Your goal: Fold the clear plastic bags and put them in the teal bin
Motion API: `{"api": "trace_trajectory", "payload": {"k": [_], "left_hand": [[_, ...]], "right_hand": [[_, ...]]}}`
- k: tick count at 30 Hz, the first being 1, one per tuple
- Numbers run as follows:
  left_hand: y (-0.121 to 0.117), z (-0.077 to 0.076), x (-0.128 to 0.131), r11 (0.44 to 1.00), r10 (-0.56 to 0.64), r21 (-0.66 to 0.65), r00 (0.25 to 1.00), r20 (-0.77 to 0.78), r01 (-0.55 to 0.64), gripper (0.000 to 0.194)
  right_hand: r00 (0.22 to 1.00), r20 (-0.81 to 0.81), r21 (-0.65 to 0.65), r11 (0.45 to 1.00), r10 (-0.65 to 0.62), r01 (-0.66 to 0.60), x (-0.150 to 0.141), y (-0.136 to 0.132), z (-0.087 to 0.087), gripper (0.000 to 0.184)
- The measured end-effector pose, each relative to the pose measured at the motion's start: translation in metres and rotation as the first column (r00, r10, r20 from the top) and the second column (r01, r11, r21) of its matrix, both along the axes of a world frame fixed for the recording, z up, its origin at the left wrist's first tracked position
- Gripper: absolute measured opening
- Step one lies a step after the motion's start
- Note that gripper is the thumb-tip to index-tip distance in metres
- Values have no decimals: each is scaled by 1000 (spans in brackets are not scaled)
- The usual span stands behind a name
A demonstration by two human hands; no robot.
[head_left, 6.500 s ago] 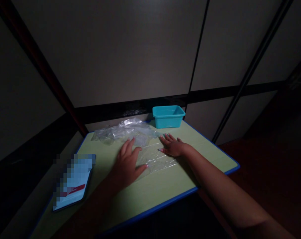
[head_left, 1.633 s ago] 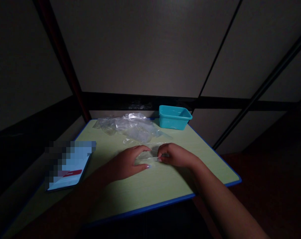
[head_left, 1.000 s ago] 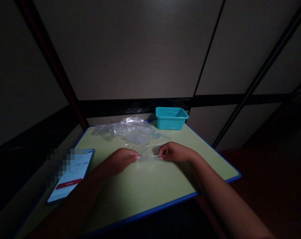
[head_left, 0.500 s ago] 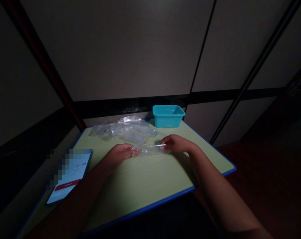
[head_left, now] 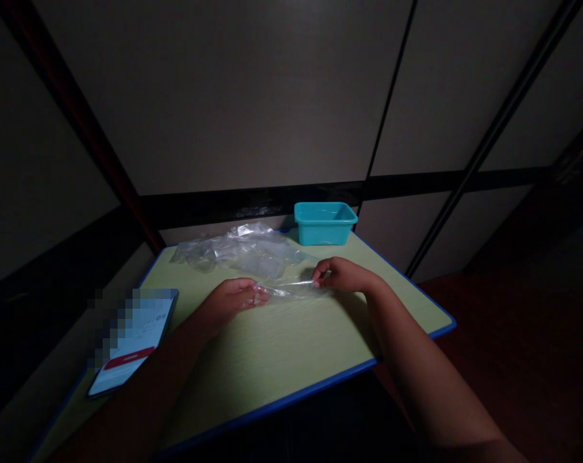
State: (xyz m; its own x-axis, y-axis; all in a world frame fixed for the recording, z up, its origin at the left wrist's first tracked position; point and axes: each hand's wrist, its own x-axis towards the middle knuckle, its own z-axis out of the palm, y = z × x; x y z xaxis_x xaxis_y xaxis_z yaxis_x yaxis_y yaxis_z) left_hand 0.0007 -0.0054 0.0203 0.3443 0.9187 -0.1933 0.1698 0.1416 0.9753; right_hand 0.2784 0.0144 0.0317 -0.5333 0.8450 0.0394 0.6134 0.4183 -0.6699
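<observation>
A clear plastic bag [head_left: 291, 289] stretches between my two hands just above the tabletop. My left hand [head_left: 236, 299] is closed on its left end, with the film wrapped over the fingertips. At its right end, my right hand [head_left: 339, 275] pinches the film between thumb and fingers. Beyond them lies a crumpled heap of clear plastic bags [head_left: 243, 247]; whether the held piece is joined to the heap I cannot tell.
A turquoise plastic basket [head_left: 324, 233] stands at the table's back right corner. At the left edge lies a phone [head_left: 137, 347] with a lit screen. The pale green table [head_left: 272, 373] has a blue rim, and cabinet panels [head_left: 252, 96] rise behind it.
My right hand has shifted very slightly upward along the film, its fingers a little more bent. The left hand keeps its hold, and the view has moved slightly.
</observation>
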Motion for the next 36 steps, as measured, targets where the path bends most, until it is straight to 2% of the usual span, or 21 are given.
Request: {"api": "trace_trajectory", "payload": {"k": [4, 11, 15, 19, 27, 33, 36], "left_hand": [[1, -2, -1, 1000, 10, -1, 1000, -5, -10, 36], [-3, 4, 1, 1000, 28, 4, 998, -56, -27, 32], [-4, 5, 2, 1000, 28, -7, 995, -92, -29, 31], [-5, 5, 2, 999, 19, -38, 993, -118, -24, 34], [-9, 8, 5, 992, -5, -125, 990, -142, -13, 33], [-9, 11, 5, 990, 55, -124, 988, -145, -74, 38], [-9, 12, 3, 987, 78, -131, 991, -112, -93, 43]], "right_hand": [[1000, -13, 15, 1000, -15, 15, 0, 2, -1, 21], [997, -40, -20, 997, -72, 72, 0, 4, -5, 17], [993, -108, -19, 999, -45, 43, -1, 4, -7, 19], [998, -65, -2, 1000, -16, 16, -1, 5, -10, 12], [999, -31, -44, 998, 37, -38, -3, 4, -12, 12], [995, -96, -140, 990, 17, -30, -2, 4, -14, 20], [996, -90, -167, 985, 14, -29, -1, 5, -16, 17]]}}
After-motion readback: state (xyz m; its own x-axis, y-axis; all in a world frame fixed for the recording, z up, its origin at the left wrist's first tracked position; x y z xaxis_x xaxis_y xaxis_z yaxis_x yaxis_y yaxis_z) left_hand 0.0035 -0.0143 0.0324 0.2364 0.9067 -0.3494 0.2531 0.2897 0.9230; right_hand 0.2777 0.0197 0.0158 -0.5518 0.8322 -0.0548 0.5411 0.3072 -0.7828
